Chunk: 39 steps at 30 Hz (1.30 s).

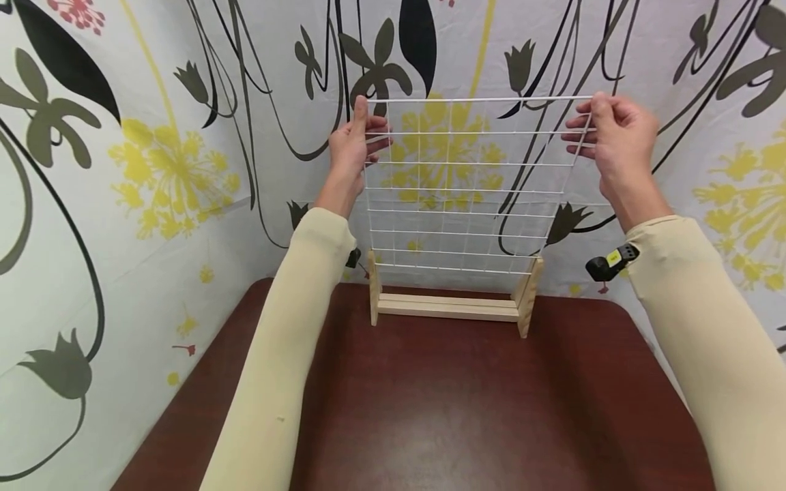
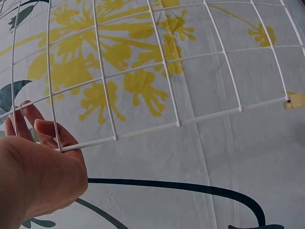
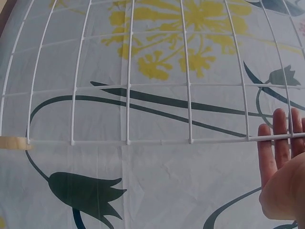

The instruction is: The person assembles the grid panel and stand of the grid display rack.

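Note:
A white wire grid panel [image 1: 473,164] stands upright over the table, its lower end between the two side pieces of a light wooden stand [image 1: 448,308]. My left hand [image 1: 350,150] holds the panel's left edge near the top corner, thumb in front and fingers behind the wires. At the opposite top corner my right hand [image 1: 628,140] pinches the right edge, its fingers reaching behind the grid. In the left wrist view, the side wire passes through the left hand [image 2: 47,176]. The right wrist view has fingers [image 3: 268,152] across the edge wire; the thumb is hidden there.
The stand sits at the back of a dark reddish-brown table [image 1: 454,395]. Close behind and to the left hangs a pale sheet [image 1: 202,164] printed with grey plants and yellow flowers. A small black device [image 1: 610,262] sits at the right wrist.

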Each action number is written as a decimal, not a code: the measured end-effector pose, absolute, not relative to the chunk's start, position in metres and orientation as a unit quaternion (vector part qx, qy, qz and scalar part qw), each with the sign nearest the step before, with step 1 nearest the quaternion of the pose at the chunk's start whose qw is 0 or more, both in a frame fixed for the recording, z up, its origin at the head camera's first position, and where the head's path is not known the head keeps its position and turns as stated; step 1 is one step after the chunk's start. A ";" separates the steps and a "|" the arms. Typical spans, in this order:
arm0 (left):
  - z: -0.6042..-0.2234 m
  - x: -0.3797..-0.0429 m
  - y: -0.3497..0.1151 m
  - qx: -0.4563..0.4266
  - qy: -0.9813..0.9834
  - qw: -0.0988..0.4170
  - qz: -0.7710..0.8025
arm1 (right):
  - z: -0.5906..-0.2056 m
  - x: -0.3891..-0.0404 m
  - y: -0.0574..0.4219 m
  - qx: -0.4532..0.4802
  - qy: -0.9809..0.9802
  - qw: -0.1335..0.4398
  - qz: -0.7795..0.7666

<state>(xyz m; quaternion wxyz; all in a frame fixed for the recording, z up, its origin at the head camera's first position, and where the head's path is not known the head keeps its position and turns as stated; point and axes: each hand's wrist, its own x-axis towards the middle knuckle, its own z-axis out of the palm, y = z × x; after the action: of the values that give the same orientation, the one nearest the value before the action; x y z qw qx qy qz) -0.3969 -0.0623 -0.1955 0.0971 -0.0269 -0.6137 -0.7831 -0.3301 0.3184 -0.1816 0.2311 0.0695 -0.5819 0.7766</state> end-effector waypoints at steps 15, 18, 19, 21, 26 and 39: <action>-0.203 -0.400 -0.063 -0.033 -0.604 0.100 -0.790 | -0.183 -0.334 0.319 0.061 -0.594 0.223 0.771; -0.205 -0.399 -0.064 -0.032 -0.605 0.101 -0.789 | -0.184 -0.334 0.319 0.061 -0.595 0.220 0.771; -0.205 -0.399 -0.063 -0.033 -0.604 0.100 -0.790 | -0.184 -0.333 0.319 0.060 -0.594 0.219 0.771; -0.205 -0.399 -0.063 -0.035 -0.603 0.099 -0.791 | -0.184 -0.333 0.320 0.058 -0.593 0.219 0.772; -0.206 -0.398 -0.063 -0.038 -0.599 0.093 -0.794 | -0.186 -0.333 0.320 0.057 -0.591 0.222 0.773; -0.214 -0.399 -0.065 -0.042 -0.595 0.083 -0.798 | -0.192 -0.330 0.317 0.066 -0.602 0.212 0.767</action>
<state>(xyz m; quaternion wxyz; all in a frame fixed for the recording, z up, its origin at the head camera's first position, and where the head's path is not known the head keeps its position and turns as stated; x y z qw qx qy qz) -0.3993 -0.0653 -0.2136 0.0832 -0.0419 -0.5954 -0.7980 -0.3299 0.3173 -0.1918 0.2124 0.0660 -0.6025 0.7665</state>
